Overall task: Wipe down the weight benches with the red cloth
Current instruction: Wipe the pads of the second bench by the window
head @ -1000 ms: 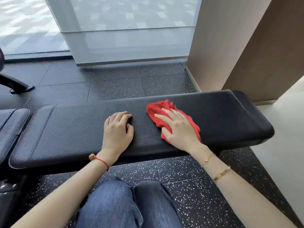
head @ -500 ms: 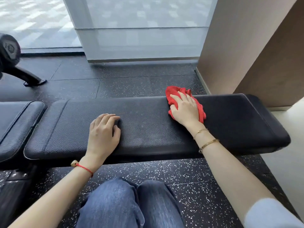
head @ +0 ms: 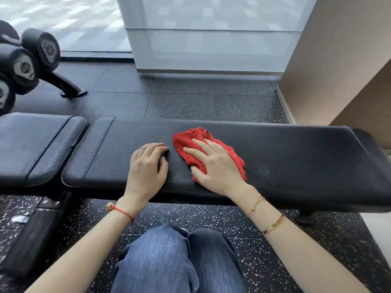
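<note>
A long black padded weight bench (head: 296, 157) runs across the view in front of my knees. A crumpled red cloth (head: 190, 142) lies on its middle. My right hand (head: 215, 163) presses flat on the cloth with straight, spread fingers. My left hand (head: 148, 170) rests palm down on the bare pad just left of the cloth, fingers slightly bent, holding nothing. A second black bench pad (head: 36, 144) adjoins at the left.
A rack of black dumbbells (head: 27, 60) stands at the far left on a slanted foot. Speckled black rubber floor (head: 211, 102) lies beyond the bench, up to a glass wall (head: 211, 39). A tan wall (head: 338, 60) rises at the right.
My right hand has drawn the red cloth back from the bench's far edge toward the near edge and closer to my left hand. The left hand stays planted on the pad.
</note>
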`<act>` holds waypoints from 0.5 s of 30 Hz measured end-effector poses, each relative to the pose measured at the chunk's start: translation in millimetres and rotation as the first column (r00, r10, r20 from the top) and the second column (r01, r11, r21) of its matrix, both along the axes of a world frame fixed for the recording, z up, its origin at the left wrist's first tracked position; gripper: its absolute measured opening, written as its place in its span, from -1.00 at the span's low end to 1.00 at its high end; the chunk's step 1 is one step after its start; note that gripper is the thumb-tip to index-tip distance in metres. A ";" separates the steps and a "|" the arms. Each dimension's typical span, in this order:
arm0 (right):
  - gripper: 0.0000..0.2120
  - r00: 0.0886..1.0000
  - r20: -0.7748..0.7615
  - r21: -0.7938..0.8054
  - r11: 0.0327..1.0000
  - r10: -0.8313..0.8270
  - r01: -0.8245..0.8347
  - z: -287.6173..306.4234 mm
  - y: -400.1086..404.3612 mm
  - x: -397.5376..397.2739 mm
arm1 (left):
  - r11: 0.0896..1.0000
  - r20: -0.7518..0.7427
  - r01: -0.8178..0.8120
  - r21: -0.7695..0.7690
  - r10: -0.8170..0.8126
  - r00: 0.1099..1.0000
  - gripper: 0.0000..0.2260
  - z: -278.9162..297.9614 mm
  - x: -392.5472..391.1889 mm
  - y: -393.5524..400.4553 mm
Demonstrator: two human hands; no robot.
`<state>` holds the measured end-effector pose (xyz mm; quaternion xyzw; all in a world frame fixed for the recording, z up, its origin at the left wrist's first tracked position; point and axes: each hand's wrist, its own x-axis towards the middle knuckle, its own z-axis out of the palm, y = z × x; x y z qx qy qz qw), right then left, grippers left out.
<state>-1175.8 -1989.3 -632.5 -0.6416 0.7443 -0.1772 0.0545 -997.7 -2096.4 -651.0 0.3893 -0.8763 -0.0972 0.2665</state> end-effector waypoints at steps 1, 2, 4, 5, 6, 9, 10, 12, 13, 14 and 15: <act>-0.51 1.000 -0.003 -0.004 1.000 -0.004 0.004 -0.1 3.0 0.3 | 1.000 -0.006 0.004 -0.003 -0.004 1.000 -0.72 -0.8 0.5 -0.3; -0.51 1.000 -0.006 -0.006 1.000 -0.010 0.010 -0.4 4.9 0.4 | 1.000 -0.009 0.006 -0.006 -0.006 1.000 -0.71 -1.6 0.6 -0.7; -0.50 1.000 -0.010 -0.004 1.000 -0.023 0.023 -1.2 6.2 0.7 | 1.000 -0.013 0.004 -0.016 -0.004 1.000 -0.72 -3.6 0.6 -1.2; -0.50 1.000 -0.007 -0.004 1.000 -0.030 0.030 -1.7 5.5 0.9 | 1.000 -0.015 0.002 -0.025 -0.003 1.000 -0.72 -4.6 0.6 -1.1; -0.51 0.999 -0.002 -0.008 0.999 -0.039 0.039 -2.2 4.4 1.2 | 0.999 -0.018 0.000 -0.035 -0.001 1.000 -0.72 -5.7 0.4 -0.9; -0.53 0.998 0.018 -0.030 0.998 -0.053 0.054 -3.9 1.4 2.7 | 0.999 -0.038 -0.008 -0.052 0.006 0.999 -0.72 -7.9 0.6 -0.5; -0.53 0.999 0.022 -0.032 0.998 -0.050 0.050 -4.3 0.8 3.1 | 0.999 -0.047 -0.012 -0.049 0.010 0.999 -0.72 -8.0 0.6 -1.0; -0.54 0.999 0.033 -0.029 0.999 -0.039 0.040 -4.4 0.5 1.9 | 0.999 -0.055 -0.015 -0.045 0.012 0.998 -0.74 -8.3 0.5 -2.0; -0.56 0.998 0.046 -0.029 0.999 -0.036 0.037 -3.9 0.9 0.9 | 0.999 -0.054 -0.012 -0.044 0.010 0.999 -0.74 -8.5 0.7 -2.2; -0.56 0.997 0.063 -0.028 0.999 -0.034 0.036 -2.9 1.5 0.1 | 0.999 -0.053 -0.009 -0.044 0.006 0.999 -0.75 -8.7 0.9 -2.1; -0.57 0.996 0.080 -0.024 0.999 -0.031 0.033 -1.7 2.1 -0.7 | 0.999 -0.054 -0.007 -0.045 0.005 0.999 -0.74 -8.8 1.2 -2.0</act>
